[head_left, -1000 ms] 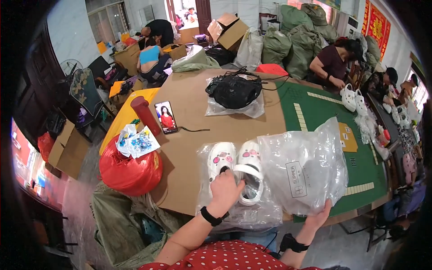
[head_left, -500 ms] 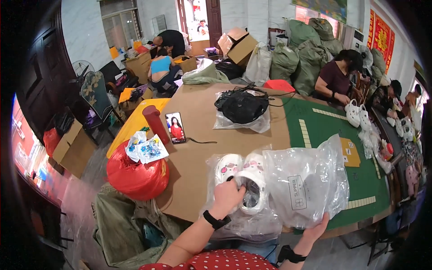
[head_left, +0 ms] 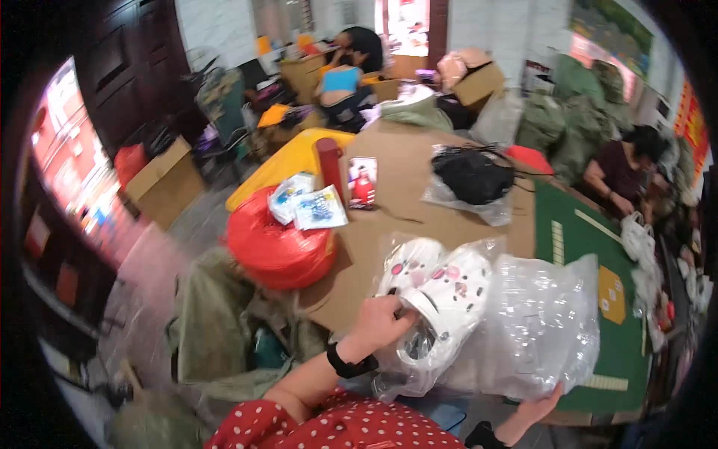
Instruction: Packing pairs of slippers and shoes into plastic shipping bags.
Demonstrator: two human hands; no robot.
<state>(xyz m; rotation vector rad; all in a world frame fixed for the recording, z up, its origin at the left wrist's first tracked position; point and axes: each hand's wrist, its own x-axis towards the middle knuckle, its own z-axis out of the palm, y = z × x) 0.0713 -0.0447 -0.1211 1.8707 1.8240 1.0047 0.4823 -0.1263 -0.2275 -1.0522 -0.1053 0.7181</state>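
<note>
Since the earlier frames the pair of white foam clogs with small coloured charms (head_left: pixel 437 299) has risen from the table and now leans tilted, its front end at the mouth of the clear crinkled plastic bag (head_left: pixel 535 329). The left hand (head_left: pixel 381 323) is closed around the heel straps of the clogs, so both shoes stay together as one piece. The right hand (head_left: pixel 535 408) is under the lower edge of the bag and seems to pinch the film, though its fingers are mostly hidden; I judge it holds the bag up so that the opening faces the shoes. More clear plastic lies under the clogs on the brown cardboard-covered table (head_left: pixel 407 187). Near the left side sit a red plastic sack (head_left: pixel 277 247) and a black bag on plastic (head_left: pixel 471 176), apart from the hands.
</note>
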